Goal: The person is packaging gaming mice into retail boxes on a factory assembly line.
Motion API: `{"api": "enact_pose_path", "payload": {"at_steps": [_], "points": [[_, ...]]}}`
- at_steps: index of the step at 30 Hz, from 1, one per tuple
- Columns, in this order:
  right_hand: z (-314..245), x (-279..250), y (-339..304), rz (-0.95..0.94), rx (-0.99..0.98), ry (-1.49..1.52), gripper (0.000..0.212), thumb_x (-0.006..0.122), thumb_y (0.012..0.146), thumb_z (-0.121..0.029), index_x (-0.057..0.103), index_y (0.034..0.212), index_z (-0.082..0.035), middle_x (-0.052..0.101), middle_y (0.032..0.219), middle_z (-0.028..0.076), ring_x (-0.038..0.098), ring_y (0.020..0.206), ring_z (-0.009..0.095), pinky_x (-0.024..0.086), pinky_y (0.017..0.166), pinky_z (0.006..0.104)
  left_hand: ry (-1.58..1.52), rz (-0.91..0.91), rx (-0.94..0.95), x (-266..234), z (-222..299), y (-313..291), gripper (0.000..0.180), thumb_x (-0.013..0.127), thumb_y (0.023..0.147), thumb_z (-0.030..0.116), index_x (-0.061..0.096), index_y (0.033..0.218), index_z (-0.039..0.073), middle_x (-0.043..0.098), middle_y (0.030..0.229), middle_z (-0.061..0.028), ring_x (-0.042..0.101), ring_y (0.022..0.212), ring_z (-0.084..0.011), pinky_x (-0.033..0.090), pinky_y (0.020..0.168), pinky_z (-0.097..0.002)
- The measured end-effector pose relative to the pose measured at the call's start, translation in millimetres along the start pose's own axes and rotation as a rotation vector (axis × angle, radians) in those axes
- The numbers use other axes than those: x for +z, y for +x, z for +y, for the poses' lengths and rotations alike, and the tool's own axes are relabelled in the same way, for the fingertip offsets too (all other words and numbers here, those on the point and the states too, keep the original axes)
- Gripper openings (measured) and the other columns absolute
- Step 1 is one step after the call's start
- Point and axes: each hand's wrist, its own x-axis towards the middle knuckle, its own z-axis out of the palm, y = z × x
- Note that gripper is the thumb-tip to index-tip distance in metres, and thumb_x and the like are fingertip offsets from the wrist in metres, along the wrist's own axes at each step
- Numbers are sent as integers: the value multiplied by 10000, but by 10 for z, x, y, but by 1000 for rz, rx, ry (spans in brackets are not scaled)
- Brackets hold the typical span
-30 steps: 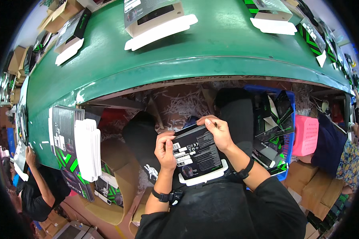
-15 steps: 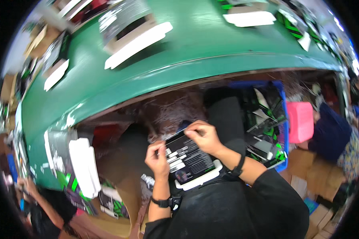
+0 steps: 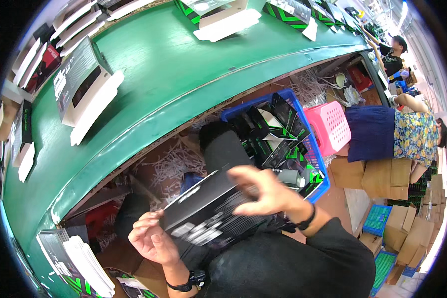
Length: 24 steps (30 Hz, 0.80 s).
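A black box (image 3: 203, 204) with white print lies tilted across my lap, its long side and a narrower side showing. At its left end is my left hand (image 3: 153, 239), palm turned up, fingers loosely bent and apart from the thumb; the fingertips are at the box's corner. My right hand (image 3: 270, 193), smeared a little by motion, hovers over the box's right part, thumb and fingers spread. Whether it touches the box I cannot tell. Dark bands circle both wrists.
A blue crate (image 3: 308, 144) of black and green boxes stands at my right, beside a pink stool (image 3: 328, 128). Open-flapped cartons (image 3: 84, 89) sit on the green table (image 3: 149, 64). Flat cartons (image 3: 74, 263) stack at left. A person (image 3: 382, 131) sits at far right.
The view has swung to the right. The box now shows a different, larger side and lies at a slant. My hands have moved apart, the right one spreading its fingers.
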Motion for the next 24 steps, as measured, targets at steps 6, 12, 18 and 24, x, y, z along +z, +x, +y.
{"api": "enact_pose_path", "payload": {"at_steps": [6,12,18,24], "points": [[-94,-995,-242,426,351,-903,772,763,817,-471,513,1379,-4,683,1083,272,692,935,405,545,810,464,9,76,-60,-197,25,-32,119,552,930,-16,519,1037,25,572,928,-123,596,891,-237,518,858,-407],[58,-138,-171,491,161,-923,565,715,878,-413,588,1280,-37,665,1002,226,649,923,438,515,783,496,221,146,-137,-476,164,-136,77,599,932,-19,551,988,0,635,919,-146,627,856,-207,531,819,-337],[30,1274,366,-92,-100,-761,553,721,845,-504,567,1127,-53,680,851,183,678,766,403,526,662,497,678,132,42,-1278,994,104,182,632,917,-33,586,1092,-15,628,1067,-123,613,952,-178,490,865,-302],[670,1438,624,-268,-3,-948,613,578,906,-625,656,988,-23,723,885,174,722,805,354,565,655,457,1527,315,-217,-2655,2062,936,522,833,792,197,602,1200,-32,679,991,-188,673,820,-276,551,698,-396]]}}
